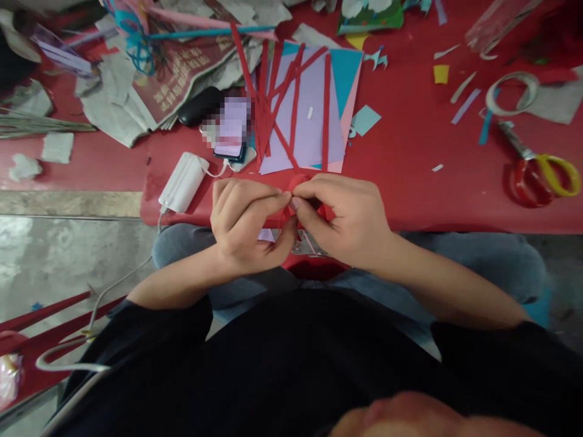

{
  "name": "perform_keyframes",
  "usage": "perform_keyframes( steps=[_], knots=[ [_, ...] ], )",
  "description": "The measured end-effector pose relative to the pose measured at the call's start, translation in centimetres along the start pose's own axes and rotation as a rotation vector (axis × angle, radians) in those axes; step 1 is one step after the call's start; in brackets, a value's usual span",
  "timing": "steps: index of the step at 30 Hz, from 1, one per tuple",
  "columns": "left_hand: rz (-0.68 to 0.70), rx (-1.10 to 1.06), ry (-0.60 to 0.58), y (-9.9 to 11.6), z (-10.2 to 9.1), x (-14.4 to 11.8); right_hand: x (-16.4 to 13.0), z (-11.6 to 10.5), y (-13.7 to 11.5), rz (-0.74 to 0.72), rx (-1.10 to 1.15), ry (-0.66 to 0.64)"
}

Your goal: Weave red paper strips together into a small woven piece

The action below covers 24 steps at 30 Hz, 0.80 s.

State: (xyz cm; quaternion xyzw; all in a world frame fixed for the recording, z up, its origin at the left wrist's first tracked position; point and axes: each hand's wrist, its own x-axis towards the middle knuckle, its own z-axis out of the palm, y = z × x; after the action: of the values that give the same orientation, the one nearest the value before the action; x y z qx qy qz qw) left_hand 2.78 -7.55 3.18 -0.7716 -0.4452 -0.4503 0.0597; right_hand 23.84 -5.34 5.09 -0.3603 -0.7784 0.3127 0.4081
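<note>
Black sleeves nearest, forearms bare. Left hand (246, 221) and right hand (346, 218) meet fingertip to fingertip at the near edge of the red table (410, 170), both pinched on a small red paper coil (298, 182). Coil round, rolled from a thin strip; which way its axis runs cannot be told. Just beyond: lilac paper sheets (310, 109) crossed by long red strips (296, 91) running near-to-far. Scissors (542, 173), red and yellow handles, far right. White power bank (182, 182) left.
</note>
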Motion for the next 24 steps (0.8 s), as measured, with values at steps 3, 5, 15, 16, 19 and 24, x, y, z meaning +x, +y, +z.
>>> perform_keyframes(
  steps=[3, 5, 15, 16, 19, 24],
  knots=[
    [0.043, -0.024, -0.031, -0.3, -0.7, 0.7, 0.2, -0.4, -0.1, 0.017, 0.022, 0.014],
    [0.051, -0.015, -0.007, -0.6, -1.3, 0.9, 0.5, -1.1, -0.4, 0.054, 0.047, 0.031],
    [0.015, -0.082, -0.035, -1.3, -0.1, 0.3, 1.3, -6.9, -2.2, 0.142, 0.081, 0.187],
    [0.005, -0.11, -0.061, -1.3, 0.1, 0.3, 1.2, -7.5, -2.3, 0.127, 0.065, 0.168],
    [-0.001, -0.183, -0.119, -1.3, 0.3, 0.5, 0.7, -9.4, -2.4, 0.072, -0.024, 0.116],
    [-0.043, -0.225, -0.183, -1.4, 0.6, 0.4, 0.1, -11.7, -2.9, -0.007, -0.086, 0.182]
  ],
)
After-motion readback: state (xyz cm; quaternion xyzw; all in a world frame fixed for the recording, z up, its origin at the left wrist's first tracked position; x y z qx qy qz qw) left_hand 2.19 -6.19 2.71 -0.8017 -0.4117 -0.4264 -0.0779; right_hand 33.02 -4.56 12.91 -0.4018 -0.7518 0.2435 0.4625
